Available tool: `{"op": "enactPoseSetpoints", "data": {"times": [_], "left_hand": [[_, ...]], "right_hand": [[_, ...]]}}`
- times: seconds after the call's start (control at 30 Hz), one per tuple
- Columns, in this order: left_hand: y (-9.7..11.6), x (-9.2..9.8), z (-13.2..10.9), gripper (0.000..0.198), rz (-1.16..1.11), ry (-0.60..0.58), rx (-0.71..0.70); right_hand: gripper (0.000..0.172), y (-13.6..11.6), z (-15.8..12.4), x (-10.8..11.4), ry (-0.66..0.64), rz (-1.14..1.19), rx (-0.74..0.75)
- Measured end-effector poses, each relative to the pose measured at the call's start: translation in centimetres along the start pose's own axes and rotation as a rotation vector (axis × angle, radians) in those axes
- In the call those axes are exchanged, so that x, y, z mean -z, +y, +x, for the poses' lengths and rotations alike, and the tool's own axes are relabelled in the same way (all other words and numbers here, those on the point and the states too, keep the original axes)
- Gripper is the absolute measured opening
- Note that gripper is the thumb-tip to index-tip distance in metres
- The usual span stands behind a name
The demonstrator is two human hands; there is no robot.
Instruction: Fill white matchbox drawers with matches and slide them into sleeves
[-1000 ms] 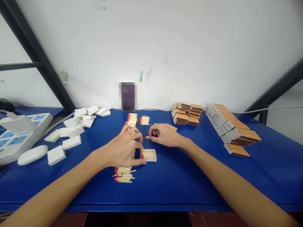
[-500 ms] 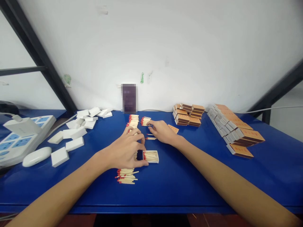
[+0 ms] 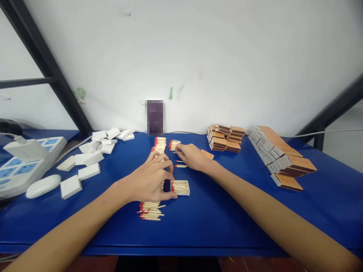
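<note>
A small white matchbox tray (image 3: 185, 187) full of red-tipped matches lies on the blue table. My left hand (image 3: 153, 177) grips its left end between thumb and a finger. Beyond it, my right hand (image 3: 193, 155) has its thumb and fingertips pinched together beside a small pile of matches (image 3: 174, 144); what they hold is too small to make out. A few loose matches (image 3: 180, 166) lie under that hand. More matches (image 3: 151, 211) are heaped in front of my left hand, and another heap (image 3: 160, 143) lies behind it, partly covered.
White matchbox trays (image 3: 90, 158) are scattered at left, near a power strip (image 3: 31, 166) and a white rounded case (image 3: 43, 186). Orange matchboxes are stacked at the back (image 3: 227, 138) and at right (image 3: 283, 151). A flat orange sleeve (image 3: 208, 154) lies beyond my right wrist.
My right fingertips have drawn closer together and shifted slightly left at the small match pile. My left hand stays on the tray.
</note>
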State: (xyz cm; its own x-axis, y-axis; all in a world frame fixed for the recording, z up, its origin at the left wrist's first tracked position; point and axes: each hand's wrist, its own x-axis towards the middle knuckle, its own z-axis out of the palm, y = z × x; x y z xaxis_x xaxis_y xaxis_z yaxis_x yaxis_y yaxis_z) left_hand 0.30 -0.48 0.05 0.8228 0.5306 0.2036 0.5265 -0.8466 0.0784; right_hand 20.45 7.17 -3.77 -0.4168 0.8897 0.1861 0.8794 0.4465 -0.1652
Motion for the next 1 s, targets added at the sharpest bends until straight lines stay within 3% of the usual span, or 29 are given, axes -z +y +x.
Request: {"op": "enactPoseSetpoints", "data": {"times": [0.57,1.0], "left_hand": [[-0.1,0.0,0.0,0.036,-0.011,0.01,-0.013],[-0.1,-0.1,0.1,0.038,0.012,0.01,-0.026]], "right_hand": [[0.024,-0.1,0.8,-0.3,0.024,0.05,-0.012],[0.012,0.1,-1.2,1.6,-0.037,0.201,0.026]]}}
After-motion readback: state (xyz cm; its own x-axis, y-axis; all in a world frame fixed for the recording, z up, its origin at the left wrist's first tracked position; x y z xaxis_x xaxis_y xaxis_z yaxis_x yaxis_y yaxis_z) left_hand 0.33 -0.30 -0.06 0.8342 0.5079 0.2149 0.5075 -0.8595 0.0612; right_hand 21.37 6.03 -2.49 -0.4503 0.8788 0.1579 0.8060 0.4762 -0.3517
